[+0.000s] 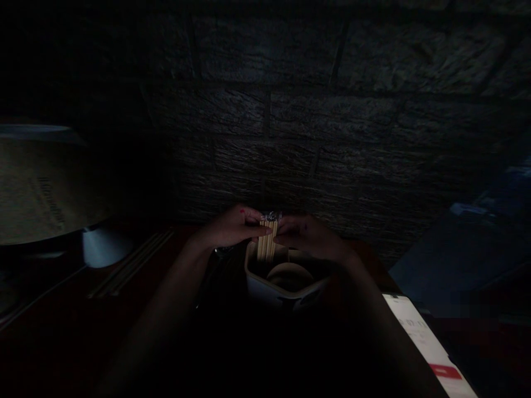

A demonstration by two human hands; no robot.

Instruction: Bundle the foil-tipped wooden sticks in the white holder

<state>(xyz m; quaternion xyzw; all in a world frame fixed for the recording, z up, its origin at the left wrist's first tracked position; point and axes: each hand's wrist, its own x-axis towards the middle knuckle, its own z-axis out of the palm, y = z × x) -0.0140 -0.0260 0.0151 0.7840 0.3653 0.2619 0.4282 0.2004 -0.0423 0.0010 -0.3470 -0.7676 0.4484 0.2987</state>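
The scene is very dark. My left hand (234, 226) and my right hand (305, 235) meet above a white container (265, 287). Between their pinched fingers stands a small upright bundle of thin pale sticks (266, 243), with a bit of shiny wrap at its top end. Both hands grip the bundle near its top, the left from the left side and the right from the right. The lower ends of the sticks dip toward the container's rim. A round pale shape lies inside the container.
A dark brick-patterned wall rises close behind. At the left are a pale rounded object (103, 246) and long thin rods (133, 262) on a dark reddish surface. A lit phone screen (427, 342) lies at the lower right.
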